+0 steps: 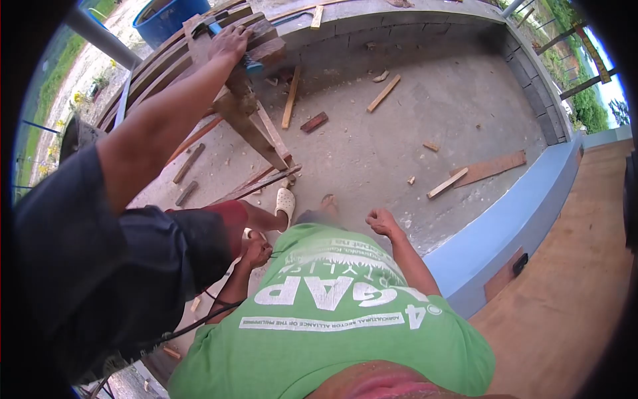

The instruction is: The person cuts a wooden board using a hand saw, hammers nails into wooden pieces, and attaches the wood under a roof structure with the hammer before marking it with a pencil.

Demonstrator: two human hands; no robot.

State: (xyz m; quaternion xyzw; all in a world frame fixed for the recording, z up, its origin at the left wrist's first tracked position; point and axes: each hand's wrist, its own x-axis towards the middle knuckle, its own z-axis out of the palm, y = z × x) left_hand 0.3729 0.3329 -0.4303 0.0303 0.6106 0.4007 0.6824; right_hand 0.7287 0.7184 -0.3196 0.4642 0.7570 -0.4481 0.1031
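Observation:
My left hand (256, 253) is closed at my left side, beside my green shirt (325, 299). A thin dark line shows at its fingers, but what it holds is unclear. My right hand (381, 221) hangs in front of my right side, fingers curled in, with nothing visible in them. From the left, a co-worker in a dark shirt stretches an arm over a stack of wooden boards (169, 76). That co-worker's hand (230, 42) rests on a blue tool (251, 65) on the wood; its kind is partly hidden.
Wood offcuts, including a wooden strip (384, 93) and a flat board (492, 168), are scattered over the concrete floor (359, 146). A low block wall (425, 34) encloses it. Black cables (199, 321) run at lower left. To the right are a blue ledge (485, 253) and a plywood surface (565, 286).

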